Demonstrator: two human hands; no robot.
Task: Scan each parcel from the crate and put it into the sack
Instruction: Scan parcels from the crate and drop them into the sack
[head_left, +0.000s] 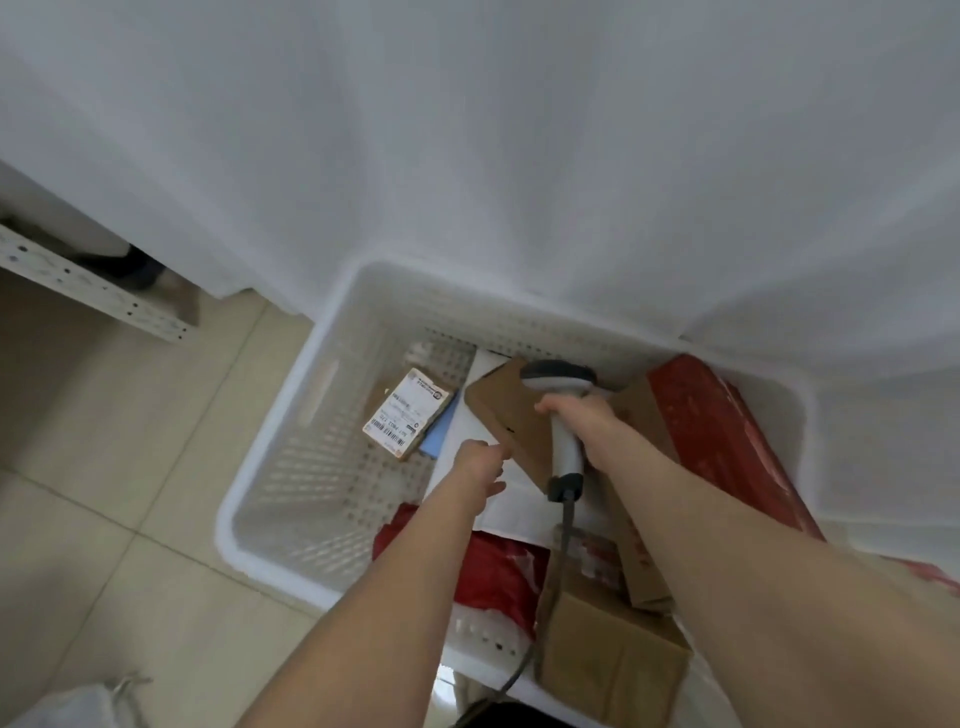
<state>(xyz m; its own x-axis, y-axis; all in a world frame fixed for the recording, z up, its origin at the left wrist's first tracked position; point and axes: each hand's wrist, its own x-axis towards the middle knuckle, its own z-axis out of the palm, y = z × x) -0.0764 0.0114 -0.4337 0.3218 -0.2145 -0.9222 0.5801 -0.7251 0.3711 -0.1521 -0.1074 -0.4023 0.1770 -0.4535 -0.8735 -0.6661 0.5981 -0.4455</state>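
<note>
A white perforated crate (291, 431) stands on the floor and holds several parcels. My right hand (576, 415) grips a grey and white barcode scanner (563, 410) by its handle, its head over a flat brown cardboard parcel (511, 415). My left hand (475, 465) reaches into the crate and holds the lower edge of that brown parcel, which lies on a white envelope (514, 506). A small labelled box (408, 413) lies further left on a blue packet (439, 434). At the bottom left corner shows a bit of the white sack (67, 704).
More parcels fill the crate's right and near side: a long red one (727, 441), a red bag (488, 571), a brown carton (608, 649). White cloth (519, 156) hangs behind the crate. A metal shelf rail (88, 286) is at the left over the tiled floor (104, 467).
</note>
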